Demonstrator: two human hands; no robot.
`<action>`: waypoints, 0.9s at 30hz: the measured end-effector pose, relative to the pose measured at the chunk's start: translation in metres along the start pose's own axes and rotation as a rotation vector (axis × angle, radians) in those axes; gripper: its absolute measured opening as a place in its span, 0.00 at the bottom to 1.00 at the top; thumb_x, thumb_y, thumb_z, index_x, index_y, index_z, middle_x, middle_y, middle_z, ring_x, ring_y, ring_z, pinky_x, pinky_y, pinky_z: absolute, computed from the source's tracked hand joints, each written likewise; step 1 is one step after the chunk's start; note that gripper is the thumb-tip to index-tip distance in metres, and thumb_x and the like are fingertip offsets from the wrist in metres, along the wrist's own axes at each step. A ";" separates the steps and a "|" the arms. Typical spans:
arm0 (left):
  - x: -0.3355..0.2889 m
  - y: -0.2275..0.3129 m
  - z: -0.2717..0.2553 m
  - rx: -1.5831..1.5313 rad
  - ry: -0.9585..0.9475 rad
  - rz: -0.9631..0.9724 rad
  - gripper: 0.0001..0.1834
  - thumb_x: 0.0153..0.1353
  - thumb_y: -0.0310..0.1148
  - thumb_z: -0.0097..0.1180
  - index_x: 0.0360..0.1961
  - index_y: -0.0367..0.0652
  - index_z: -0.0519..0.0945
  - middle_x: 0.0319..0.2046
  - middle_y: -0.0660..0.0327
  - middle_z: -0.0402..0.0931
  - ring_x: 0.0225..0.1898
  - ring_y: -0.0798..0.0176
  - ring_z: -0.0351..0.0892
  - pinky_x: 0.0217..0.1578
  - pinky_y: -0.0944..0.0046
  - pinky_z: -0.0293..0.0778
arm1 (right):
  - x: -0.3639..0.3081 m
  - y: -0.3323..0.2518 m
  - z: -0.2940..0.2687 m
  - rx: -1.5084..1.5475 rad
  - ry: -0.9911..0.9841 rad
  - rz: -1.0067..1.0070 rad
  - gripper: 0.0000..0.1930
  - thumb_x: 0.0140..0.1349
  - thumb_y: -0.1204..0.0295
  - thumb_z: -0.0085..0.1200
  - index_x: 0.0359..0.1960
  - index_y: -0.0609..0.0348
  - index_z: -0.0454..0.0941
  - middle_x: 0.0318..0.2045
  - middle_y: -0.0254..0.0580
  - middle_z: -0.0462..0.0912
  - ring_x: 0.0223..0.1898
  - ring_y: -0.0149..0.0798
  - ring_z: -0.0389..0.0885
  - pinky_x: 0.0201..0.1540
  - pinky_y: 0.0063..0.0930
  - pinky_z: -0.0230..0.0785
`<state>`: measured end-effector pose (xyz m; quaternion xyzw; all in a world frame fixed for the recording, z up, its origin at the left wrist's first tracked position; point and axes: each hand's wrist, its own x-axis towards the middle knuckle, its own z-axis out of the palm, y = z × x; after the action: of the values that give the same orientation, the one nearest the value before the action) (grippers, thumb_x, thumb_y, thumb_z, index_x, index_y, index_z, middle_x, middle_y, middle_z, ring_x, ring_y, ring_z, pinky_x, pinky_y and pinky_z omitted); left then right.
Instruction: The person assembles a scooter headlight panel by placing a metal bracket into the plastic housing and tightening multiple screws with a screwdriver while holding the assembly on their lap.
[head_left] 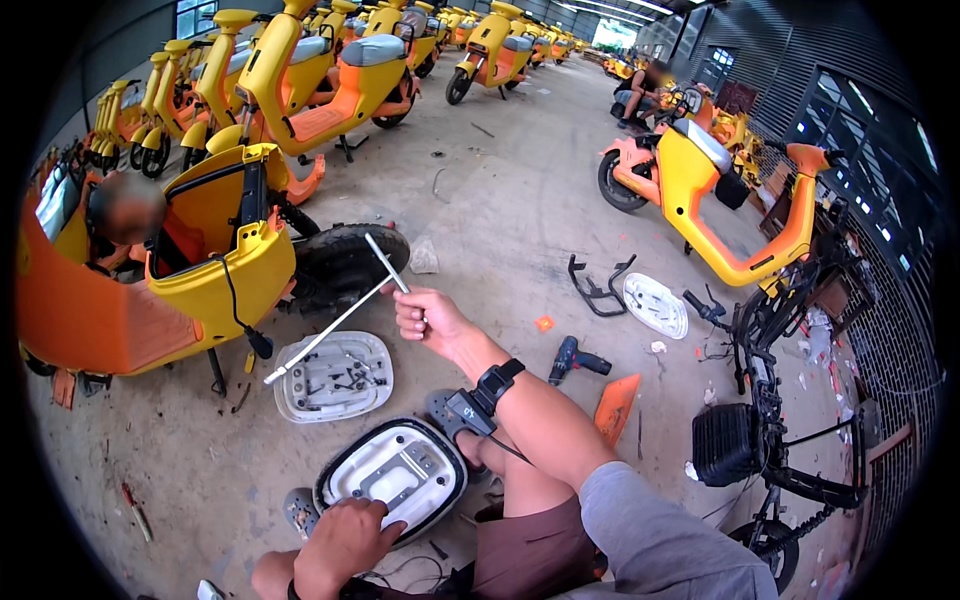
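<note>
Presently the right hand clasps a T-shaped wrench, its long shaft pointing toward eight o'clock, while the black-rimmed white seat base lies at six, beneath the left hand, whose grip I can't quite tell.

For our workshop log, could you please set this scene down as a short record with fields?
Right grip: closed around a silver metal T-shaped wrench
Left grip: at the near edge of a black-rimmed white oval shell; grasp unclear
Beyond shell: white rounded plastic tray bearing small dark parts
Floor, right: dark cordless drill, flat orange panel
Left: yellow-and-orange scooter
</note>
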<state>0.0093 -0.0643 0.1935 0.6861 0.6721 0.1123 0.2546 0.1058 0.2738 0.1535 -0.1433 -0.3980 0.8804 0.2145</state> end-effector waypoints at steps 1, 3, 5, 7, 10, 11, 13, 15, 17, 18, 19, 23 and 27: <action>0.000 0.000 0.001 0.001 0.002 -0.004 0.18 0.61 0.45 0.59 0.30 0.37 0.81 0.30 0.48 0.81 0.37 0.42 0.80 0.39 0.49 0.77 | -0.002 -0.006 0.000 0.049 0.064 -0.056 0.10 0.71 0.70 0.45 0.50 0.56 0.72 0.21 0.23 0.64 0.19 0.22 0.59 0.22 0.20 0.52; -0.001 -0.001 0.001 -0.009 0.003 -0.016 0.18 0.61 0.45 0.59 0.30 0.37 0.81 0.30 0.48 0.81 0.37 0.42 0.80 0.38 0.48 0.77 | -0.002 -0.012 0.004 0.076 0.278 -0.092 0.16 0.71 0.70 0.45 0.56 0.60 0.72 0.19 0.23 0.63 0.17 0.22 0.58 0.21 0.21 0.51; 0.001 0.000 0.000 -0.012 0.003 -0.013 0.18 0.61 0.45 0.59 0.30 0.37 0.81 0.30 0.48 0.81 0.37 0.42 0.80 0.38 0.49 0.77 | -0.001 0.001 -0.006 -0.255 0.548 -0.017 0.13 0.70 0.69 0.45 0.50 0.62 0.75 0.20 0.23 0.63 0.17 0.22 0.57 0.19 0.22 0.50; 0.001 0.001 0.000 -0.011 0.000 -0.018 0.18 0.61 0.45 0.59 0.30 0.37 0.81 0.29 0.48 0.81 0.36 0.42 0.80 0.39 0.49 0.77 | 0.001 0.015 -0.018 -0.452 0.640 0.149 0.14 0.68 0.68 0.45 0.46 0.64 0.77 0.19 0.22 0.63 0.16 0.22 0.56 0.18 0.23 0.48; 0.003 0.003 -0.001 -0.012 0.015 0.010 0.18 0.61 0.45 0.59 0.30 0.37 0.81 0.29 0.48 0.81 0.36 0.42 0.80 0.39 0.49 0.76 | 0.005 0.025 -0.023 -0.404 0.397 0.426 0.14 0.68 0.69 0.45 0.48 0.64 0.77 0.18 0.22 0.62 0.16 0.21 0.56 0.18 0.22 0.48; 0.004 0.003 -0.002 -0.015 0.013 0.011 0.18 0.61 0.45 0.59 0.30 0.37 0.81 0.29 0.48 0.81 0.36 0.42 0.80 0.39 0.49 0.76 | 0.010 0.027 -0.017 -0.392 0.368 0.512 0.13 0.70 0.68 0.45 0.48 0.64 0.77 0.17 0.21 0.60 0.15 0.21 0.55 0.17 0.22 0.47; 0.004 0.003 -0.002 -0.021 0.010 0.006 0.18 0.61 0.45 0.59 0.30 0.37 0.81 0.29 0.48 0.81 0.36 0.42 0.80 0.39 0.49 0.76 | 0.014 0.036 -0.005 -0.473 0.165 0.544 0.16 0.72 0.66 0.44 0.51 0.64 0.76 0.17 0.21 0.60 0.16 0.21 0.55 0.18 0.21 0.47; 0.005 0.001 0.000 -0.001 -0.003 0.003 0.19 0.61 0.45 0.59 0.29 0.37 0.81 0.29 0.47 0.81 0.36 0.42 0.80 0.39 0.49 0.76 | 0.014 0.045 0.009 -0.516 0.071 0.481 0.16 0.73 0.66 0.43 0.51 0.65 0.76 0.18 0.22 0.61 0.16 0.21 0.57 0.17 0.21 0.48; 0.006 0.001 0.001 0.010 -0.009 0.011 0.19 0.61 0.45 0.60 0.29 0.37 0.81 0.29 0.47 0.81 0.36 0.42 0.80 0.39 0.49 0.76 | 0.015 0.049 0.020 -0.525 0.090 0.326 0.14 0.73 0.66 0.42 0.46 0.65 0.76 0.19 0.24 0.64 0.16 0.21 0.60 0.16 0.21 0.50; 0.006 0.001 0.001 0.011 -0.008 0.017 0.19 0.61 0.45 0.60 0.29 0.37 0.81 0.29 0.47 0.81 0.36 0.42 0.80 0.39 0.49 0.76 | 0.016 0.048 0.019 -0.513 0.079 0.303 0.15 0.74 0.66 0.42 0.47 0.65 0.76 0.19 0.25 0.65 0.16 0.21 0.61 0.17 0.21 0.51; 0.005 0.001 0.001 0.010 -0.010 0.022 0.19 0.60 0.45 0.60 0.29 0.37 0.81 0.29 0.47 0.81 0.36 0.42 0.80 0.39 0.49 0.76 | 0.017 0.047 0.019 -0.498 0.068 0.283 0.15 0.74 0.66 0.42 0.47 0.65 0.76 0.20 0.25 0.66 0.17 0.22 0.62 0.17 0.20 0.52; 0.002 -0.001 0.003 0.000 0.005 0.015 0.18 0.60 0.45 0.61 0.29 0.37 0.82 0.28 0.47 0.81 0.35 0.42 0.80 0.39 0.49 0.77 | 0.012 0.043 0.032 -0.269 -0.009 0.181 0.16 0.74 0.66 0.40 0.53 0.63 0.73 0.22 0.26 0.66 0.20 0.23 0.64 0.21 0.21 0.57; 0.002 0.001 0.000 0.006 -0.023 0.000 0.19 0.59 0.44 0.62 0.29 0.36 0.81 0.28 0.47 0.81 0.35 0.44 0.81 0.40 0.50 0.77 | 0.014 0.041 0.034 -0.090 0.031 0.143 0.14 0.73 0.64 0.41 0.49 0.59 0.73 0.24 0.31 0.72 0.22 0.27 0.69 0.23 0.24 0.62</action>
<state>0.0105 -0.0620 0.1937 0.6880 0.6697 0.1023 0.2600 0.0687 0.2343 0.1427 -0.1945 -0.4224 0.8724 0.1504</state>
